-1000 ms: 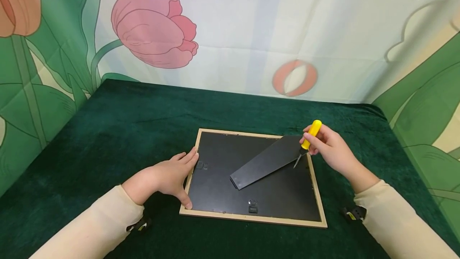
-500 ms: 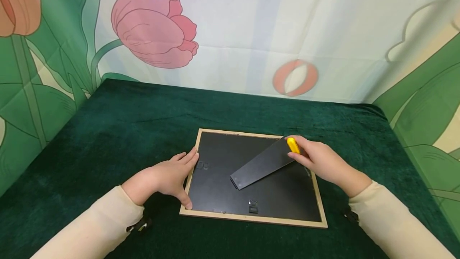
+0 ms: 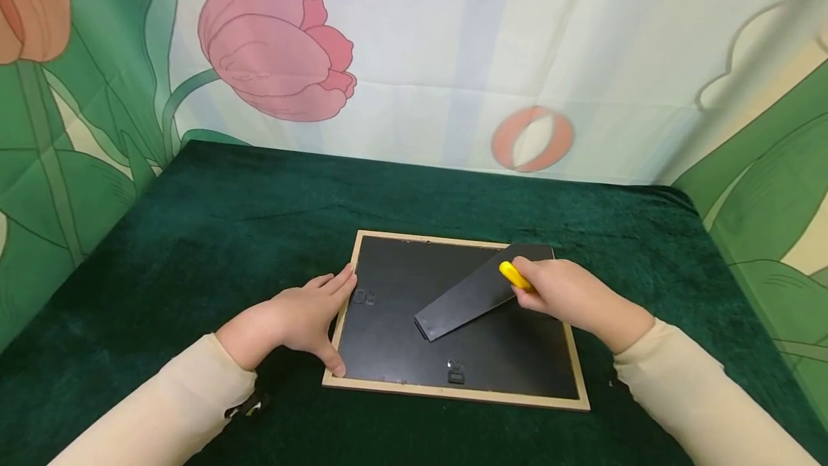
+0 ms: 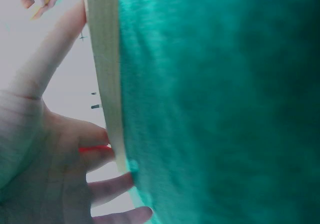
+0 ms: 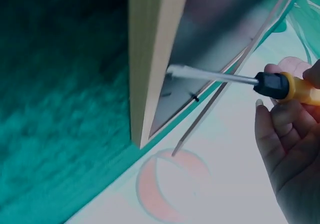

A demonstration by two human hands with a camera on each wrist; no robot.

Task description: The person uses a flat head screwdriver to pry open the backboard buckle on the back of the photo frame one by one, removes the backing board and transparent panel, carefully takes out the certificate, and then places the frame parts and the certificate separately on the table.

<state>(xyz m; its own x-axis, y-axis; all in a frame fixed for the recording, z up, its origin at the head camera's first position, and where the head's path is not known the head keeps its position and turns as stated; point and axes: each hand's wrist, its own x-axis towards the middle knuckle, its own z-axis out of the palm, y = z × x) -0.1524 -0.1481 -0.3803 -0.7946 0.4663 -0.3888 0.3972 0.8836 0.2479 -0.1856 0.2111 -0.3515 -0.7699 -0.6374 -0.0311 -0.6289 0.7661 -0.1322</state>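
Note:
A picture frame (image 3: 414,382) with a light wooden border lies back side up, its black backing (image 3: 388,336) showing. A black stand leg (image 3: 459,297) slants across the backing. My right hand (image 3: 559,293) grips the yellow handle of a screwdriver (image 3: 514,275). In the right wrist view the metal shaft of the screwdriver (image 5: 220,76) points at the inner edge of the wooden border (image 5: 155,58), its flat tip right at that edge near a corner. My left hand (image 3: 304,318) rests on the frame's left side, fingers spread along the border and thumb near the front left corner.
Dark green cloth (image 3: 259,193) covers the table under the frame. Small metal hangers (image 3: 456,372) sit on the backing near its front and left edges. A printed curtain (image 3: 420,56) with flowers hangs behind the table.
My right hand has moved left and turned over, tilting the screwdriver so its handle leans left and its tip meets the border's right inner edge. My left hand stays in place.

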